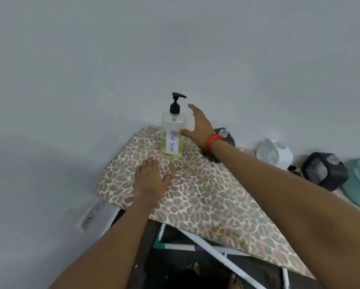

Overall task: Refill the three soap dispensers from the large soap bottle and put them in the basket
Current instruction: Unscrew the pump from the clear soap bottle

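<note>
Clear square plastic pump dispenser point(172, 135) labelled dish soap, part-full of yellow liquid, stands at the leopard-print board's point(206, 197) far edge | our right hand point(198, 127), fingers spread, thumb touching it | left hand point(149, 181) flat, fingers together | we judge it light, rigid, slippery; grip mid-body.

- Dispenser point(173, 134): clear, yellow soap, black pump, white label
- Cover point(206, 195): leopard print, tan and pink
- Wristband point(213, 141): red
- Wall point(175, 49): grey

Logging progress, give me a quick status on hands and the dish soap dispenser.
Left hand flat on the leopard-print board, empty. Right hand open beside the dish soap dispenser, no grip yet. Dispenser upright, pump on, partly full. Nothing in the way.
</note>
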{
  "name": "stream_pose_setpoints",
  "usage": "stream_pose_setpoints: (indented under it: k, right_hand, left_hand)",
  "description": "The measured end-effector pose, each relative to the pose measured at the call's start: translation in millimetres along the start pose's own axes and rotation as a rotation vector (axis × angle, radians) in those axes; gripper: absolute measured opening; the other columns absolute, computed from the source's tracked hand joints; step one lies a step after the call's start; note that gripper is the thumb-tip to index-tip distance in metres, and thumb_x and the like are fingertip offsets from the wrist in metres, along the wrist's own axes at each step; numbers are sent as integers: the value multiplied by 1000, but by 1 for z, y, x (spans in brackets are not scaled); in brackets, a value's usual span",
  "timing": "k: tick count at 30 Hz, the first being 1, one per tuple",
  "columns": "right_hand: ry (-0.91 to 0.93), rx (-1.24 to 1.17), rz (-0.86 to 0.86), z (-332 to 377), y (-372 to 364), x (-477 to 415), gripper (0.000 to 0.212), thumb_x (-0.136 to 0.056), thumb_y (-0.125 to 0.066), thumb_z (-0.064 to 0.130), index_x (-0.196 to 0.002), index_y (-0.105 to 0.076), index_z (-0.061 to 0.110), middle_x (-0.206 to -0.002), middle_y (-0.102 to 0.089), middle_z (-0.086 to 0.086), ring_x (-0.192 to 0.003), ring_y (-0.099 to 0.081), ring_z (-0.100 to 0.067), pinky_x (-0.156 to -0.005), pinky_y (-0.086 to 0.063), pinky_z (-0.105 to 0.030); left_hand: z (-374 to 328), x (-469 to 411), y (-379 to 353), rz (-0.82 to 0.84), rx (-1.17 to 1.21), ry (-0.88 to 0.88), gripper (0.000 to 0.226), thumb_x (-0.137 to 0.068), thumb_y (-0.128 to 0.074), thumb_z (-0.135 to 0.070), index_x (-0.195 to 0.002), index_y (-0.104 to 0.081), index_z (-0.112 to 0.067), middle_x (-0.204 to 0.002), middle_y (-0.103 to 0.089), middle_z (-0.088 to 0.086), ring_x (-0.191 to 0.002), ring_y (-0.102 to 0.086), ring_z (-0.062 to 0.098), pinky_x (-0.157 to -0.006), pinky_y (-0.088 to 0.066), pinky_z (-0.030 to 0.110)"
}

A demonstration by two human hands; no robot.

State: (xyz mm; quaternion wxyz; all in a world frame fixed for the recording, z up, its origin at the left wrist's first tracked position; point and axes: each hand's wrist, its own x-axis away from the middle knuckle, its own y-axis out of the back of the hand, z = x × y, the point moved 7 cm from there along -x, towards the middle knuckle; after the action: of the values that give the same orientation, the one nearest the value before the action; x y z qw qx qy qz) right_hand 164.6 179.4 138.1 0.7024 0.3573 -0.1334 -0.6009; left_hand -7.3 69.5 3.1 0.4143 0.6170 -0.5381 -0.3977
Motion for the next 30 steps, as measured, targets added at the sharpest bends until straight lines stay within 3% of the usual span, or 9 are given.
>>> stream_pose_setpoints:
  k: [3, 6, 9, 17, 21, 24, 27, 30]
  right_hand:
    - [-1, -69, 60, 0, -9, -9, 80, -82, -79, 37, -149, -38, 19, -154, -39, -3, -137, -42, -22, -112, -38, -42]
    - [-24, -142, 52, -3, -13, -10, 69, -83, -79, 32, -142, -45, 17, -142, -52, -2, -123, -56, -22, -101, -47, -36]
    - [-40, -222, 38, -5, -16, -9, 63, -83, -79, 25, -136, -47, 15, -132, -57, 0, -116, -58, -20, -98, -50, -36]
    - [-13, -251, -24, 1, 6, 23, 56, -83, -79, 20, -131, -49, 15, -122, -57, 5, -106, -60, -17, -83, -50, -17]
    - [-10, -281, -36, 7, 53, 58, 54, -84, -78, 25, -129, -50, 19, -123, -60, 4, -108, -63, -18, -91, -55, -35]
    - [-13, -256, -79, 12, 104, 89, 54, -82, -79, 31, -127, -52, 22, -125, -61, 3, -107, -64, -18, -92, -55, -40]
    - [-10, -232, -128, 19, 155, 126, 63, -74, -79, 49, -126, -54, 24, -124, -62, 5, -105, -65, -18, -90, -57, -43]
    - [-16, -211, -175, 24, 198, 164, 69, -67, -79, 59, -124, -56, 28, -122, -63, 5, -101, -67, -19, -86, -58, -45]
  left_hand:
    - [1, -2, 0, -18, -6, 4, 82, -100, -39, -60, -161, -18, -8, -169, -18, 10, -156, -13, 26, -128, -6, 42]
    - [0, -1, 0, -23, 5, -5, 83, -100, -39, -61, -161, -20, -8, -168, -19, 10, -156, -14, 26, -128, -6, 42]
    - [1, -1, 0, -36, 0, -7, 83, -99, -39, -61, -161, -20, -8, -168, -19, 9, -156, -14, 25, -128, -6, 42]
    - [4, 1, 7, -48, 143, 29, 82, -98, -44, -64, -159, -28, -11, -167, -26, 7, -154, -20, 23, -127, -10, 41]
    - [10, -4, 14, 25, 315, 123, 73, -99, -52, -55, -156, -34, -13, -163, -34, 9, -150, -30, 27, -125, -20, 45]
    - [-12, 6, 30, 61, 588, 150, 74, -96, -63, -49, -156, -36, -14, -160, -38, 11, -143, -41, 29, -118, -33, 43]
    - [-69, 28, 46, 189, 752, -2, 92, -83, -81, -42, -157, -32, -18, -161, -36, 6, -138, -45, 24, -107, -41, 35]
    - [-139, 58, 62, 310, 771, -231, 135, -55, -92, -57, -162, -14, -29, -166, -24, -5, -146, -34, 17, -114, -37, 40]
